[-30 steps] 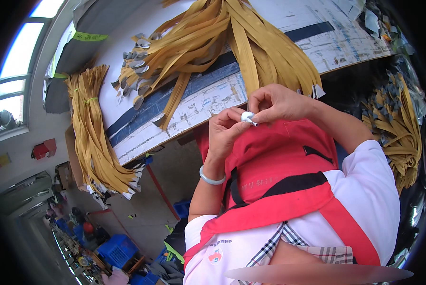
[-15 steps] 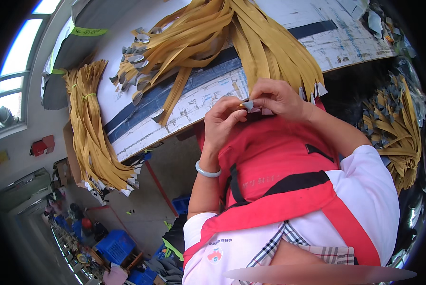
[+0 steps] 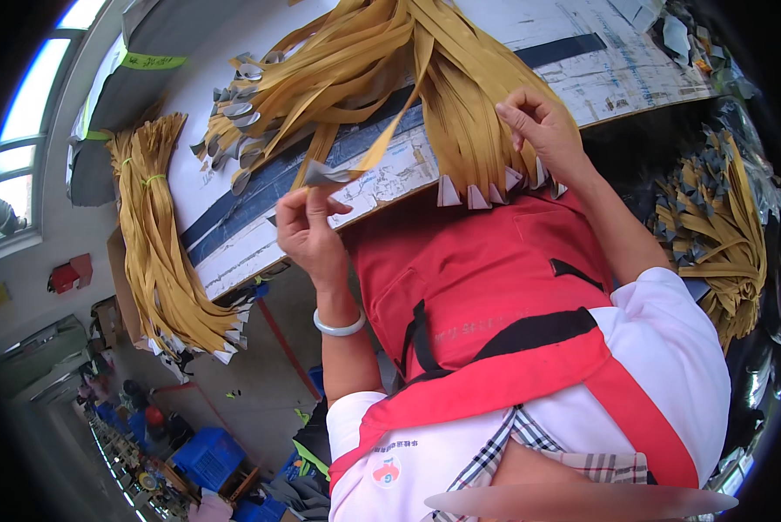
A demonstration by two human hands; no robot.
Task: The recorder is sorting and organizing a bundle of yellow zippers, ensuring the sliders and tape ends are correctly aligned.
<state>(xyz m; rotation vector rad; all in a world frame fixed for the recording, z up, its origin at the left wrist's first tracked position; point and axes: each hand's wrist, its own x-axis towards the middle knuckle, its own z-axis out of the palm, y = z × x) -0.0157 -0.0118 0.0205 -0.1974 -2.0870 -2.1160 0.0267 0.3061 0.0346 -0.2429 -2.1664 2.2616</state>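
My left hand (image 3: 310, 230) is raised at the table's near edge, thumb and fingers pinched at the grey end tab of a long mustard-yellow strip (image 3: 380, 148). That strip runs up from the tab into the bunch at the back. Over the right-hand bunch of yellow strips (image 3: 473, 113), my right hand (image 3: 543, 130) hovers with loosely bent fingers and nothing visible in them. White-grey tabs at the ends of this bunch hang over the table edge against my red apron (image 3: 486, 270). Another fan of strips (image 3: 321, 87) lies to the left, its grey tabs curled.
A tied bundle of yellow strips (image 3: 151, 235) hangs over the table's left end. More tabbed strips (image 3: 721, 226) are heaped at the right, beside clear plastic. Dark bands cross the worn white table (image 3: 390, 178). A blue crate (image 3: 209, 457) stands on the floor at lower left.
My hands were together at a strip's tab in front of the apron. They have parted: the left moved left with the tabbed strip, the right lifted up and away.
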